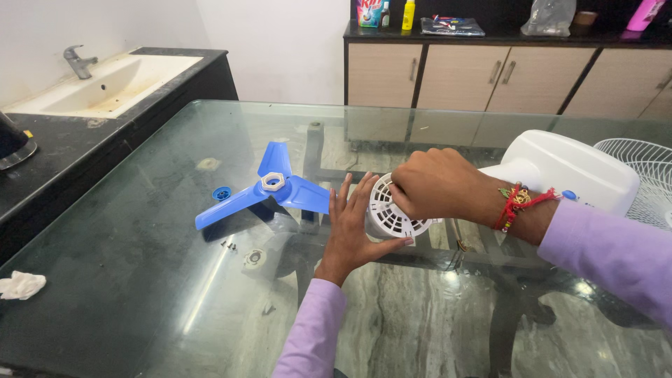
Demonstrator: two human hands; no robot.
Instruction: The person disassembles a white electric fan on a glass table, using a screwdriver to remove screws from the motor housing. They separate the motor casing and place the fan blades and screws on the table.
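Two hands work at one white fan motor housing (560,171) lying on its side on the glass bench (175,280). One blue three-bladed fan blade (269,189) lies flat on the glass to the left of the hands, with one white hexagonal nut (273,182) sitting on its hub. One small blue cap (222,192) rests just beside the blade, a few tiny dark screws (228,245) lie nearer the bench edge, and one white wire guard (647,178) shows at the far right. One crumpled white cloth (21,285) sits at the left edge of the glass.

The housing's round vented front cover (392,213), white with slotted ribs, points toward the blade. The right hand (437,183) comes over the top of it, its grip clenched on the cover's upper rim, knuckles up. The left hand (353,227) stands open with fingers spread, its palm pressed flat against the cover's left side, not curled around anything. So the cover sits between the two hands, touching both.

The housing is smooth, rounded, glossy white plastic, widening behind the right wrist, which wears red thread bands. Both sleeves are lilac. Behind, one sink (105,84) is set in a dark counter, and a cabinet (504,77) carries bottles.
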